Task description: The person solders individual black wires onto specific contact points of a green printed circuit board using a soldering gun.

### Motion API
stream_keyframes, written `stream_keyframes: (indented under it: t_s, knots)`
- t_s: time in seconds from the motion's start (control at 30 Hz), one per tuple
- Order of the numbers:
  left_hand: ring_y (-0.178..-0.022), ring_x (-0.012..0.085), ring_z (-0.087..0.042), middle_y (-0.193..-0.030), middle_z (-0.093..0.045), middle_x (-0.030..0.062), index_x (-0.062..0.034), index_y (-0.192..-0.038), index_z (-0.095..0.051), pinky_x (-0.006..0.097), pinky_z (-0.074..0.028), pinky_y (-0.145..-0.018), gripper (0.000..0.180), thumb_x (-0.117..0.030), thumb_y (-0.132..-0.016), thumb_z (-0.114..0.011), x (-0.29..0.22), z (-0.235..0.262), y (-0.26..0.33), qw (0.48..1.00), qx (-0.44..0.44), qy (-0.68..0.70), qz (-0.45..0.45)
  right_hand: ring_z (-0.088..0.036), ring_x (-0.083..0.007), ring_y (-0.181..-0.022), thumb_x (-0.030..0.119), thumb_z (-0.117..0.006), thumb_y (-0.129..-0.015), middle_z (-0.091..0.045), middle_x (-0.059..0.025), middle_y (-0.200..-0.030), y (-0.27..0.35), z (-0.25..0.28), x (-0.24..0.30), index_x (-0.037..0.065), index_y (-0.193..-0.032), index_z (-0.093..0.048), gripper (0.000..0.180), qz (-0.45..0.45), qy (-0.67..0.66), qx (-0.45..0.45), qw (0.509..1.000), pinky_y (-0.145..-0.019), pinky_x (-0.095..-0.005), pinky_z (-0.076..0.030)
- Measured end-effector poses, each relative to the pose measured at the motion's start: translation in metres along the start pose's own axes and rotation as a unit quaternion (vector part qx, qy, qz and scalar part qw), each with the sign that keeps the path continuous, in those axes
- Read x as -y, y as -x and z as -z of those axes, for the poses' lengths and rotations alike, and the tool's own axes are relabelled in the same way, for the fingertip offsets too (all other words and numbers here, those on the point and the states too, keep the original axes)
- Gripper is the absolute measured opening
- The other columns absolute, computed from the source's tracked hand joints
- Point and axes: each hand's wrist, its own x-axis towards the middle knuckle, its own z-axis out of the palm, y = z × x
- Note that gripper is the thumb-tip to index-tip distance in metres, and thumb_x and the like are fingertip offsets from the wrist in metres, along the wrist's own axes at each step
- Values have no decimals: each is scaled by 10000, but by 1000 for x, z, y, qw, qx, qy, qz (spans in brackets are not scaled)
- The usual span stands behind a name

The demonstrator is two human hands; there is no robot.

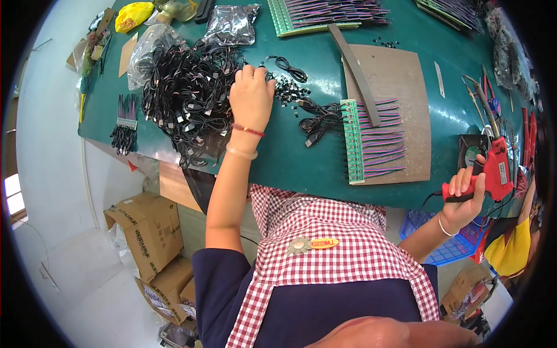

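At the right edge of a big heap of black USB cables (185,93), my left hand (251,95) has its fingers curled down; what they hold, if anything, is hidden beneath them. Next to it lie a scatter of small black parts (290,90) and a loose coiled cable (288,68). My right hand (464,191) grips the handle of a red soldering gun (499,168) at the table's right side. Between the hands, a green circuit board strip (352,145) with rows of thin coloured wires rests on a brown board (400,75). A few black USB cables (318,120) lie at its left.
A grey bar (355,75) lies across the brown board and the wires. Stacked wired boards (284,20) and a silver bag (232,24) are at the far side. A small wired piece (126,123) sits left. A blue basket (458,243) stands below the table's right edge.
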Motion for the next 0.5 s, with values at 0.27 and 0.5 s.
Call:
stream_keyframes:
  t_s: [0.27, 0.5]
  knots:
    - [-690, 136, -582, -836, -618, 85, -12, -783, -459, 266, -461, -633, 108, -21, -840, -550, -4, 23, -8, 896, 90, 417, 125, -387, -73, -482, 137, -498, -944, -418, -17, -617, 16, -24, -5, -42, -1232, -430, 346, -15, -3, -18, 1000, -434, -213, -390]
    - [-476, 110, -503, -775, -569, 118, -58, -868, -379, 238, -435, -432, 128, -20, -896, -497, -95, 84, 25, 412, 339, 806, 258, -610, -168, -794, -19, -643, -798, -609, -96, -905, 17, -102, -57, -10, -1244, -445, 488, -65, 173, 91, 978, -709, -285, -508]
